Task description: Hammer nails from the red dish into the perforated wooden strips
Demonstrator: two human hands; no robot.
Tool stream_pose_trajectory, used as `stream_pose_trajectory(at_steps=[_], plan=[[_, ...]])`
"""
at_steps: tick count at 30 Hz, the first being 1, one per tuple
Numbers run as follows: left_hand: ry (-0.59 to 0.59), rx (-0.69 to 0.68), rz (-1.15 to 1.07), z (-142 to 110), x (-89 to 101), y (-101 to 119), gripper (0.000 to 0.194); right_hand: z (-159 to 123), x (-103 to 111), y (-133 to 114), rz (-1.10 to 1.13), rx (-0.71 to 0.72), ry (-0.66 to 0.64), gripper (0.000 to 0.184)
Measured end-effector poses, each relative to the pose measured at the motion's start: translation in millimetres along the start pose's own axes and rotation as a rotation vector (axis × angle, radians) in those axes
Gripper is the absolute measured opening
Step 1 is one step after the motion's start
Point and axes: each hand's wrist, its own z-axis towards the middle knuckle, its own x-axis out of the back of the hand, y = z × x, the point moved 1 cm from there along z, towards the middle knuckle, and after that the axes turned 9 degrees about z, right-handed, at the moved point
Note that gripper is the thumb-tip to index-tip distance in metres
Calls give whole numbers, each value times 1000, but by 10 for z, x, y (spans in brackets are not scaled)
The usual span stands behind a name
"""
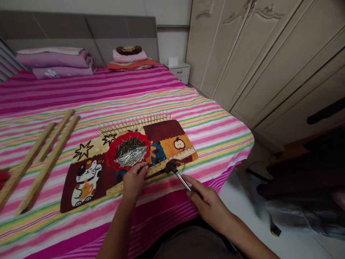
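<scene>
One wooden strip [157, 167] runs under the left hand [134, 178] and the hammer [181, 179].

A bedroom, shown by the bed [129, 97], headboard [113, 32] and wardrobe [242, 46].

Dim, diffuse light. Just ahead of the right fingers [194, 182], the hammer [182, 180] glints along its shaft; its head seems slightly soft. Beyond and rightward, the wardrobe [242, 54] leans, stretched by wide-angle distortion, above deep shadow.
</scene>
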Motion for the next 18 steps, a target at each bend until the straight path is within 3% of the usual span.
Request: stream_pose_trajectory(at_steps=[5, 13, 18], plan=[[76, -153, 223, -50, 2, 28, 28, 28, -14, -94, -22, 18, -15, 43], [121, -333, 351, -95, -43, 60, 18, 301, -170, -429, -82, 161, -87, 47], [142, -407, 412, -80, -60, 49, 16, 473, -283, -468, -107, 273, -156, 51]])
